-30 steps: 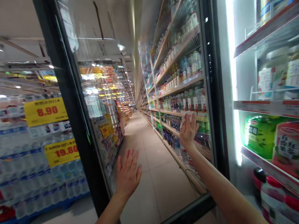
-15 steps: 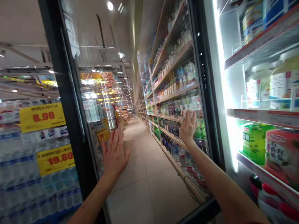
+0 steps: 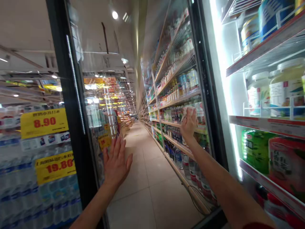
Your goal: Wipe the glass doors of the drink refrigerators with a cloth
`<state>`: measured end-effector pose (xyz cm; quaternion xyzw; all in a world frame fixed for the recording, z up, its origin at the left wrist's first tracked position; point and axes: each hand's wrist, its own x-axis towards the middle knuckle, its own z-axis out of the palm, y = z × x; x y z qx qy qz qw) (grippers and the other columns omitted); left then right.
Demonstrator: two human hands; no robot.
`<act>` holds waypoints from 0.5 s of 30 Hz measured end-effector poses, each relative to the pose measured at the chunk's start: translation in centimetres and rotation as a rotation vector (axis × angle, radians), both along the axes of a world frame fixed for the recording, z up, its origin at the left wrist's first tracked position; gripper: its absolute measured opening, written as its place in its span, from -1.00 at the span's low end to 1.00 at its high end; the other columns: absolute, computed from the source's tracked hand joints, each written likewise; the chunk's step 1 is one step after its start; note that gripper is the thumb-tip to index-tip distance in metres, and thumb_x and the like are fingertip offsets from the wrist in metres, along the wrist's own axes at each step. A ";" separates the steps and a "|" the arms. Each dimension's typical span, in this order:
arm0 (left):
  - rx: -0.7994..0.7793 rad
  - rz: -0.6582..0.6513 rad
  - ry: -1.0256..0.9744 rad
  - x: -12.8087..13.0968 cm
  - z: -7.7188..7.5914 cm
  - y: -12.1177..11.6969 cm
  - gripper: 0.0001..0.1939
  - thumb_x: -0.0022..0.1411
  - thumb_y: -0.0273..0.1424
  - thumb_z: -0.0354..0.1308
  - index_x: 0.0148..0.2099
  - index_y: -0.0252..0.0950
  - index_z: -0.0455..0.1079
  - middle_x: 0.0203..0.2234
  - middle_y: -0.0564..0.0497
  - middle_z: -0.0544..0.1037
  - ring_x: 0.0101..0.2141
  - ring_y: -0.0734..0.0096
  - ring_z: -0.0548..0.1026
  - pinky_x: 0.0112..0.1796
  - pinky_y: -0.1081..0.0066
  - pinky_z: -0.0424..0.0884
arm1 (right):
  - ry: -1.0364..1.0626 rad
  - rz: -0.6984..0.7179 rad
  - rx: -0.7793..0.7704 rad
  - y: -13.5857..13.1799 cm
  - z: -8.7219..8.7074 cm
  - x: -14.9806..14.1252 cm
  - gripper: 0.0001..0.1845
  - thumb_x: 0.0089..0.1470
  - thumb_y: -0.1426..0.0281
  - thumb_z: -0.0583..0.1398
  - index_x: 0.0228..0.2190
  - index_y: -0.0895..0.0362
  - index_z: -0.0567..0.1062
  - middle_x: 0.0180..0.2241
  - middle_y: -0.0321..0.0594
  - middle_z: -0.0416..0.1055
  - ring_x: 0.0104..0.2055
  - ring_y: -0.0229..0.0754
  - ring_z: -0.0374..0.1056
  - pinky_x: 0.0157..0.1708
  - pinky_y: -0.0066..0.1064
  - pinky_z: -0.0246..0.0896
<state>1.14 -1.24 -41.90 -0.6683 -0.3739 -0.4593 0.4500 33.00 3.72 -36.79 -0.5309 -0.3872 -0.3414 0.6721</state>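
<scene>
An open glass cooler door [image 3: 205, 70] with a black frame spans the middle of the head view. My right hand [image 3: 188, 128] reaches up to its glass, fingers pressing a crumpled whitish cloth [image 3: 186, 112] against the pane; most of the cloth is covered by the fingers. Lower on the left, my left hand [image 3: 116, 163] is held flat with fingers stretched and thumb apart, holding nothing. It lies against or just before the glass near the left upright of the frame; I cannot tell if it touches.
Lit cooler shelves [image 3: 267, 122] with bottles and packs stand at the right. Stacked water bottles [image 3: 16, 184] under yellow price signs [image 3: 44, 123] fill the left. Bottle-lined shelves and a tiled floor [image 3: 133, 194] show in or through the glass, with a cable [image 3: 194, 198] low down.
My left hand has moved up and left across the pane. My right hand, with the cloth, has shifted slightly left and up. The view has swung a little, bringing more cooler shelf into sight.
</scene>
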 end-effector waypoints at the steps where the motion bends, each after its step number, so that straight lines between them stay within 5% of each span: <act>1: -0.003 -0.004 0.000 0.0 0.3 0.0 -0.30 0.17 -0.36 0.00 0.29 -0.25 -0.22 0.22 -0.17 0.02 0.22 0.16 -0.05 0.15 0.01 -0.14 | -0.112 0.006 -0.026 -0.2 0.0 -0.7 -0.45 0.09 0.44 -0.09 0.14 0.02 0.11 0.24 -0.08 -0.07 0.27 -0.05 -0.15 0.13 0.02 -0.13; 5: 0.008 -0.031 -0.039 -0.4 2.7 0.4 -0.31 0.18 -0.33 -0.02 0.29 -0.24 -0.23 0.23 -0.15 -0.01 0.22 0.16 -0.07 0.15 0.01 -0.18 | -0.514 0.029 -0.128 -1.0 -0.4 -1.7 -0.46 0.06 0.46 -0.03 0.11 -0.03 0.17 0.23 -0.18 -0.04 0.28 -0.12 -0.19 0.18 -0.05 -0.23; 11: 0.048 -0.029 -0.060 -0.8 6.1 0.8 -0.34 0.19 -0.30 -0.04 0.28 -0.25 -0.17 0.22 -0.14 0.01 0.22 0.18 -0.07 0.16 0.07 -0.19 | -0.028 0.007 -0.035 -0.4 1.8 0.5 -0.45 0.10 0.42 -0.10 0.15 0.03 0.08 0.24 -0.06 -0.11 0.25 -0.03 -0.12 0.11 0.07 -0.16; 15: 0.060 -0.005 -0.049 -0.7 6.1 0.9 -0.34 0.19 -0.30 -0.04 0.28 -0.27 -0.17 0.22 -0.16 0.03 0.22 0.20 -0.06 0.16 0.06 -0.18 | -0.363 0.046 -0.042 -0.9 2.6 -4.8 -0.47 0.09 0.43 -0.06 0.12 -0.02 0.15 0.24 -0.15 -0.05 0.28 -0.07 -0.18 0.16 -0.02 -0.21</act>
